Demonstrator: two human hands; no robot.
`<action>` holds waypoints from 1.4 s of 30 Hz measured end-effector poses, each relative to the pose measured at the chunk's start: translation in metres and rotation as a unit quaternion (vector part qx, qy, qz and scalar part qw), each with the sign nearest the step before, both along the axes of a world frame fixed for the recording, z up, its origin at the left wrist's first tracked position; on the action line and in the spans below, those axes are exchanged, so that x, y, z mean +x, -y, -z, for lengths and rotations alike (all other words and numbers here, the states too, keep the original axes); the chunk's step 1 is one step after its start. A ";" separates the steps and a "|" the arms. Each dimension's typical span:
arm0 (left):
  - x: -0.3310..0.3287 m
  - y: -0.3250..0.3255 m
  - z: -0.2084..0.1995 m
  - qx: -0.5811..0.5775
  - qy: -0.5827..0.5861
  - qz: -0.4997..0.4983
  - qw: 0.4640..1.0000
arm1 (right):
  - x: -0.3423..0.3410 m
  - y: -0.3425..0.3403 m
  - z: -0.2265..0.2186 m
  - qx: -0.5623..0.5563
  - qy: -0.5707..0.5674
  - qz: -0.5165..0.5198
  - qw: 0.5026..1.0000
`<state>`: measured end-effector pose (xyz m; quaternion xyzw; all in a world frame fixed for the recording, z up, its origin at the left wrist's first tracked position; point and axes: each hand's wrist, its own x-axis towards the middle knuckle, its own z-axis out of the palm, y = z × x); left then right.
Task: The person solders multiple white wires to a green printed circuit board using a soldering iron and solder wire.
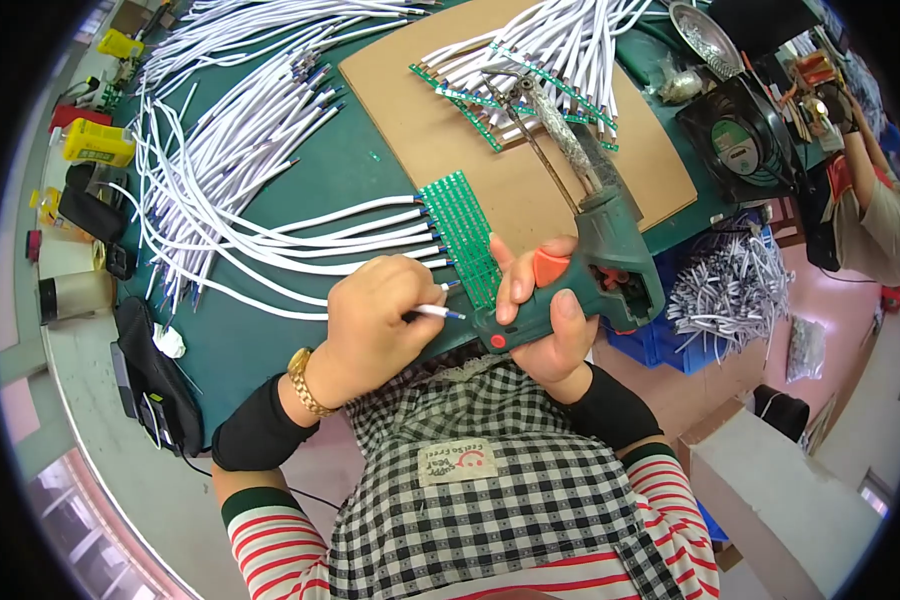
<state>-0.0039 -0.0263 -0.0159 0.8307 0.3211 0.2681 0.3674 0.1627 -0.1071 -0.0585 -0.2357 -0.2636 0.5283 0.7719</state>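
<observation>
My left hand [375, 315] is closed on a white cable [436, 312], whose end points right toward a green circuit board [460, 225]. Several other white cables [340, 237] run from the left to that board's left edge. My right hand [550, 325] is wrapped round a dark green soldering gun [610, 240] with an orange trigger. The gun's metal rods reach up and away over a brown cardboard sheet [390, 75]. Its handle end lies beside the board's lower edge and hides part of it.
Bundles of white cables [255, 140] lie on the green table at left. Boards with cables [470, 100] rest on the cardboard. A black fan [735, 150] and a metal dish [705, 38] stand at right. Below is a blue bin [645, 340] with cable pieces. Another person [875, 215] works at far right.
</observation>
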 end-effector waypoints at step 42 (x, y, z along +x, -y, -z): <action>0.001 -0.003 0.011 0.253 -0.074 0.073 0.962 | 0.039 0.077 -0.005 -0.118 0.250 -0.027 0.961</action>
